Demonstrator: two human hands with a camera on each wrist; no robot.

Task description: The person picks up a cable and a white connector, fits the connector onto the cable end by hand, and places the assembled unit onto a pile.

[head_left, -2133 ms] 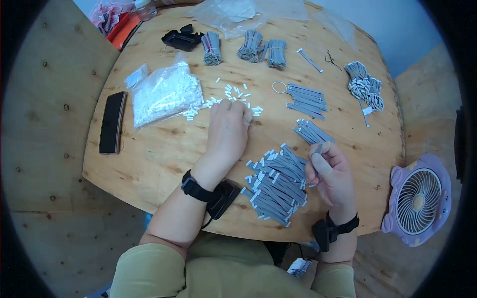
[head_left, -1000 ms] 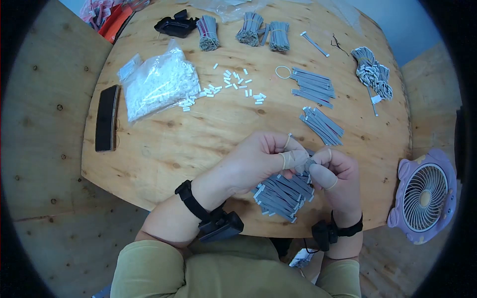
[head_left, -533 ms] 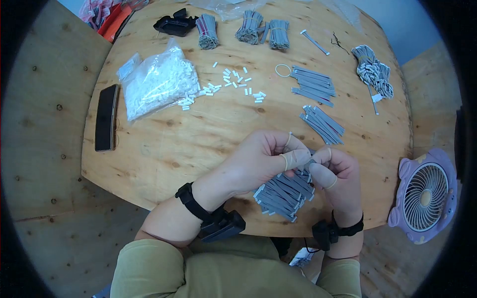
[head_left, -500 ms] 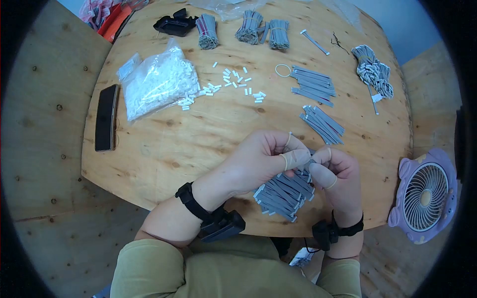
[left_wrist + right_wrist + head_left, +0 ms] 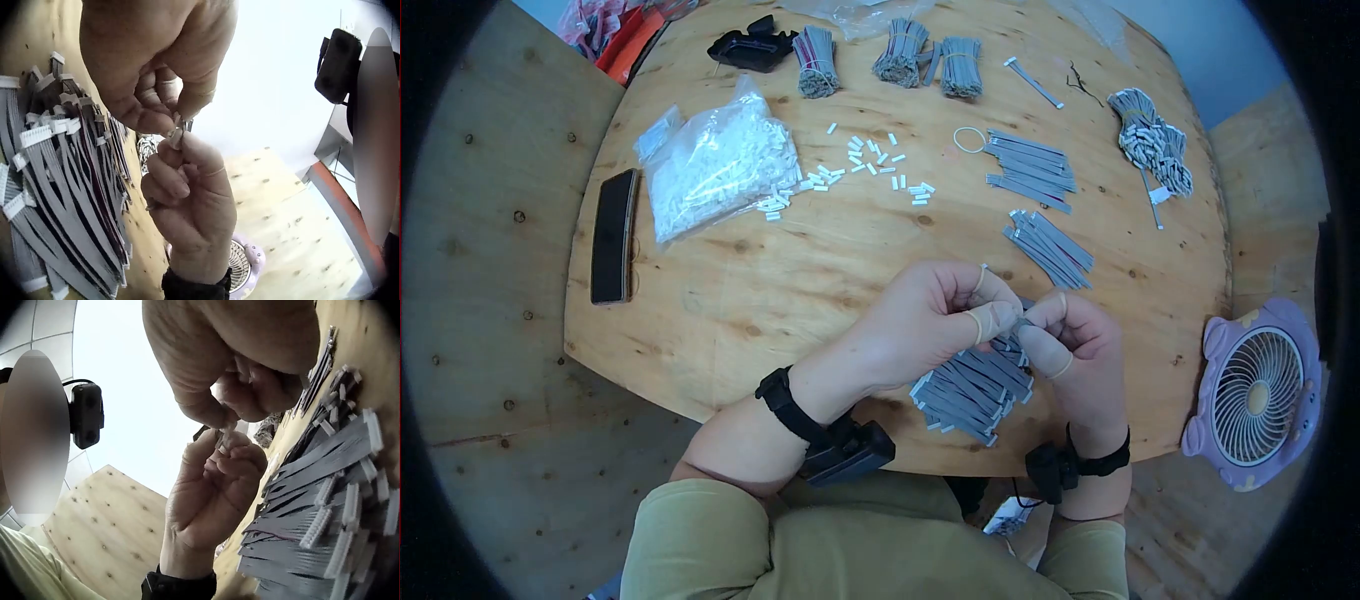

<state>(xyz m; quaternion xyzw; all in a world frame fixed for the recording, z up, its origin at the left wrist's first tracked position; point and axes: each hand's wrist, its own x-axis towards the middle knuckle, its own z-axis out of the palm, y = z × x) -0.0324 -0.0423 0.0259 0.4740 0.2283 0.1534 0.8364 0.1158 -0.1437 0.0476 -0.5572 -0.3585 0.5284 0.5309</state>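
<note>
Over the front of the wooden table, my left hand (image 5: 930, 318) and right hand (image 5: 1084, 335) meet fingertip to fingertip. Pale finger cots cover some fingertips. A small white connector (image 5: 223, 447) is pinched by my left thumb and finger. My right thumb and forefinger hold a short grey ribbon cable (image 5: 1023, 322) against it; most of that cable is hidden by the fingers. Close below both hands lies a pile of grey ribbon cables (image 5: 970, 395) with white connectors on their ends.
Loose white connectors (image 5: 875, 160) lie beside a clear bag (image 5: 720, 170) full of them. Two small sets of grey cables (image 5: 1048, 250) lie beyond my right hand. Tied bundles (image 5: 962, 70) stand at the back. A phone (image 5: 614, 235) is left, a purple fan (image 5: 1257, 395) right.
My left hand has come from the loose white connectors back to my right hand. The fingertips have met above the cable pile, and over the last half second both hands have barely moved.
</note>
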